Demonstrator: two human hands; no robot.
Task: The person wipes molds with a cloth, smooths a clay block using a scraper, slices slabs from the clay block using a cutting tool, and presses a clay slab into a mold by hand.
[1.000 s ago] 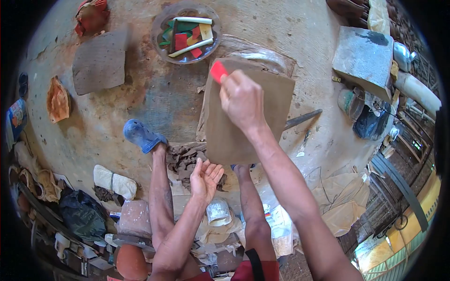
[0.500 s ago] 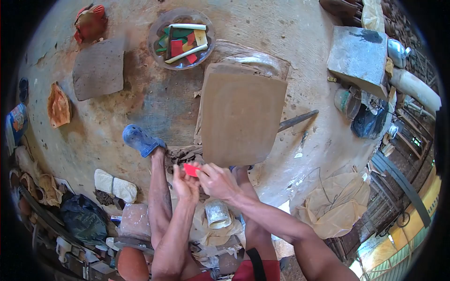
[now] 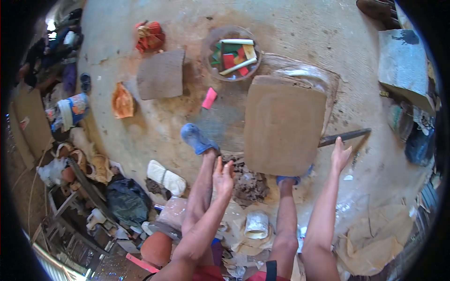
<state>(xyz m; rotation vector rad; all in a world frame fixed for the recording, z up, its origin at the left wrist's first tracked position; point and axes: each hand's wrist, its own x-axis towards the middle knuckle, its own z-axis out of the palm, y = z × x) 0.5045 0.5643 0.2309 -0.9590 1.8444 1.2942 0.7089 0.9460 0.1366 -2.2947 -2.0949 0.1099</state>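
My left hand (image 3: pixel 224 178) is raised above a heap of dark brown clay (image 3: pixel 249 183), its fingers apart and holding nothing. My right hand (image 3: pixel 341 155) is stretched out to the right with thumb and fingers spread. Its fingertips overlap the edge of a dark stick (image 3: pixel 356 134); whether they touch it I cannot tell. The stick runs under a flat brown clay slab (image 3: pixel 285 126) that lies on a raised support between my legs. A small red-pink piece (image 3: pixel 209 98) appears left of the slab, apart from both hands.
Beyond the slab stands a clear basin (image 3: pixel 206 52) holding coloured pieces and white sticks. A grey-brown sheet (image 3: pixel 161 75), an orange scrap (image 3: pixel 122 100) and a red cloth bundle (image 3: pixel 150 36) lie left. A white can (image 3: pixel 256 225) sits between my legs; a concrete block (image 3: pixel 404 65) stands right.
The red-pink piece has left my hands and now appears near the basin. My hands have parted, the right moving far right to the stick. The camera view has shifted left.
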